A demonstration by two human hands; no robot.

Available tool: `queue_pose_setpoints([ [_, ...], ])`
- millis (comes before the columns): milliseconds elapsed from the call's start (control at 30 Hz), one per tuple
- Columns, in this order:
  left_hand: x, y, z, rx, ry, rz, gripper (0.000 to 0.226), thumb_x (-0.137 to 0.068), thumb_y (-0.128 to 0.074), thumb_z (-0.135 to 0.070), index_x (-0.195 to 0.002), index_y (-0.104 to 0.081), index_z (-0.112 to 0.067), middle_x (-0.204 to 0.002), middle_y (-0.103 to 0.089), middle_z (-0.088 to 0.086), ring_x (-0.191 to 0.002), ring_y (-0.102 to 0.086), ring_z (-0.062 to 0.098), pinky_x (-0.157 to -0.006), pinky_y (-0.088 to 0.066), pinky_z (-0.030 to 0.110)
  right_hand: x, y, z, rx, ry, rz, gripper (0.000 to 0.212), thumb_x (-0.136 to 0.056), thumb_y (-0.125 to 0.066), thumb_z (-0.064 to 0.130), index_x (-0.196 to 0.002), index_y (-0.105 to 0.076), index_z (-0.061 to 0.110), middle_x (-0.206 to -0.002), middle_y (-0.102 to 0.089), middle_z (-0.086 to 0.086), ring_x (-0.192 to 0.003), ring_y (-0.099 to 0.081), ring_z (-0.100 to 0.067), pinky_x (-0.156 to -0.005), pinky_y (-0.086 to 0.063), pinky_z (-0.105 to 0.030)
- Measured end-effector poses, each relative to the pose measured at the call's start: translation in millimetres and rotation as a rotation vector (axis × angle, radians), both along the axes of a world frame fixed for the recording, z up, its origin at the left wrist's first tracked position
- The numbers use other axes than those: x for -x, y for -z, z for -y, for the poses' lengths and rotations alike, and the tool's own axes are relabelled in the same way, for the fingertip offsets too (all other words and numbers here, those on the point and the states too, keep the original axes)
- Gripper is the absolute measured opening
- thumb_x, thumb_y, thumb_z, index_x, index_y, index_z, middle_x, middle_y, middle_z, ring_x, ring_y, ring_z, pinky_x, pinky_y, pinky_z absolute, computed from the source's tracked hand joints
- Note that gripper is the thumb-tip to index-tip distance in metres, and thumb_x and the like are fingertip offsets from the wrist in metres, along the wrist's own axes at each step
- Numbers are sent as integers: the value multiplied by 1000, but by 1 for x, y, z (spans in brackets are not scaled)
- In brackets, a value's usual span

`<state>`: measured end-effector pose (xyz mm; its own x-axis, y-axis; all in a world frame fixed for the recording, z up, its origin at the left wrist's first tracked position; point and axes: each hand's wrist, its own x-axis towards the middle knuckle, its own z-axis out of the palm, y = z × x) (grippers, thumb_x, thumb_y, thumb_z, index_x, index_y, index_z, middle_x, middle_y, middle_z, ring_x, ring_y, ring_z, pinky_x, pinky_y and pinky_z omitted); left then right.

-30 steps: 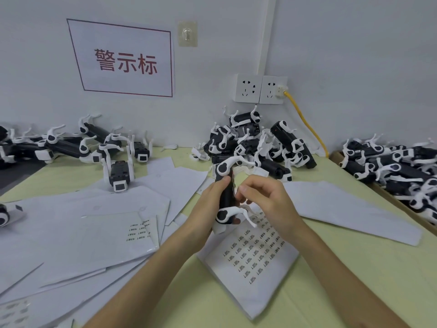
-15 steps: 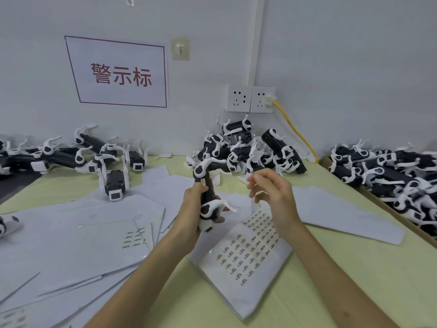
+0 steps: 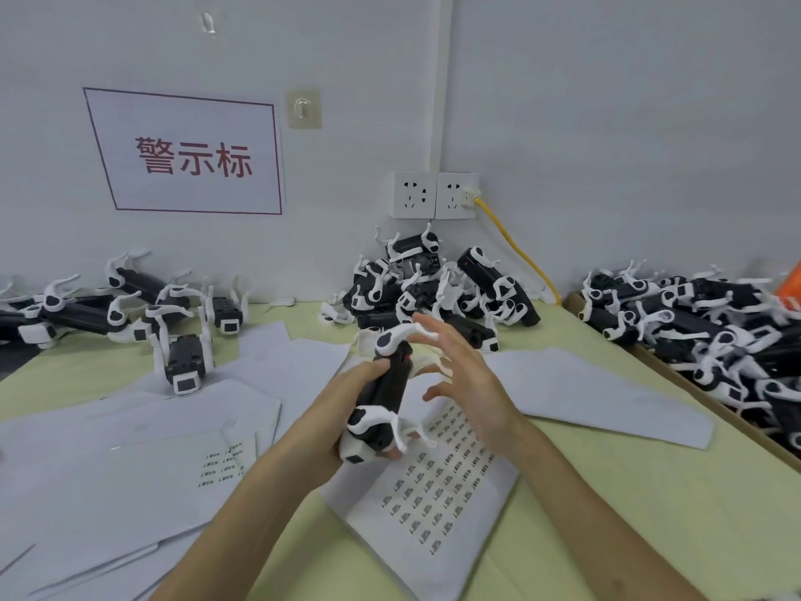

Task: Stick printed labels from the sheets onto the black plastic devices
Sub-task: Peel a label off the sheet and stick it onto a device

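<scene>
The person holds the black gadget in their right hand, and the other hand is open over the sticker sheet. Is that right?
Not quite. The head view shows the left hand gripping the black device. The right hand is the open one, over the label sheet.

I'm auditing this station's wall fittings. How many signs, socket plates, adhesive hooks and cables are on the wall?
Sign: 1
Socket plates: 2
Adhesive hooks: 2
Yellow cable: 1
Total: 6
</scene>
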<state>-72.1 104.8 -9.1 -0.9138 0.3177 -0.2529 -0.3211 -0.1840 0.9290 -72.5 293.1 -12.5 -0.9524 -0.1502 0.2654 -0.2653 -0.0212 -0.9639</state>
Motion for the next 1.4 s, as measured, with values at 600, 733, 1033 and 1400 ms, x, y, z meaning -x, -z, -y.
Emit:
queue_pose_setpoints([
  [600,-1,-5,13,-278,-149,26,62,-99,-44,-58,-115,-68,-3,-98,-75,23,-69,-73,39,-60,-59,36,0,-4,-12,52,-134,229,44,-93,-67,25,-133,-51,15,-89,-67,-7,-67,-61,-23,-53,-44,-28],
  [733,-1,-1,10,-199,-305,101,43,-106,-42,-40,-129,-55,-6,-117,-65,18,-97,-67,38,-69,-53,46,1,-10,-14,31,-134,274,30,-101,-57,23,-122,-58,2,-76,-61,-9,-53,-52,-17,-45,-42,-23],
  [1033,0,-2,14,-288,-521,82,21,-104,-47,-20,-118,-54,-6,-121,-58,15,-90,-70,35,-71,-56,42,36,-96,-121,913,290,-19,25,-101,-57,32,-108,-59,8,-124,-62,-16,-116,-66,-29,-101,-54,-42],
  [1400,1,-1,11,-206,-521,51,15,-102,-50,-17,-113,-56,-8,-118,-59,12,-86,-71,31,-68,-54,37,52,-4,-64,289,570,188,28,-97,-57,4,-121,-65,14,-97,-74,-6,-71,-68,-17,-72,-52,-30],
])
